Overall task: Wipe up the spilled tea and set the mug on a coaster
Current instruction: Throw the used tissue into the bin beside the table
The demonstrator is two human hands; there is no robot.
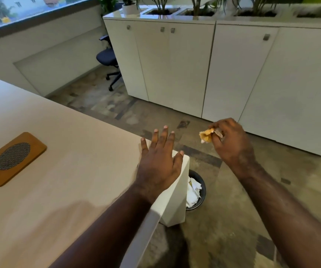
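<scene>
Left hand (158, 163) spread over table (63, 190) corner; right hand (231, 141) grips stained tissue (206, 135)

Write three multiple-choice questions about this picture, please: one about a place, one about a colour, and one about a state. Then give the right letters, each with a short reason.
1. Where is the bin?
A. On the table
B. On the floor beside the table's end
C. Inside a cupboard

2. What colour is the coaster?
A. Brown with a dark mesh centre
B. Plain white
C. Bright blue

3. What is the right hand doing?
A. Resting flat on the table
B. Holding a mug
C. Pinching a crumpled, stained tissue

Answers:
1 B: it stands on the floor, partly hidden by the table.
2 A: brown board, dark oval mesh.
3 C: its fingers close on the wad, while the left hand is spread open.
</scene>
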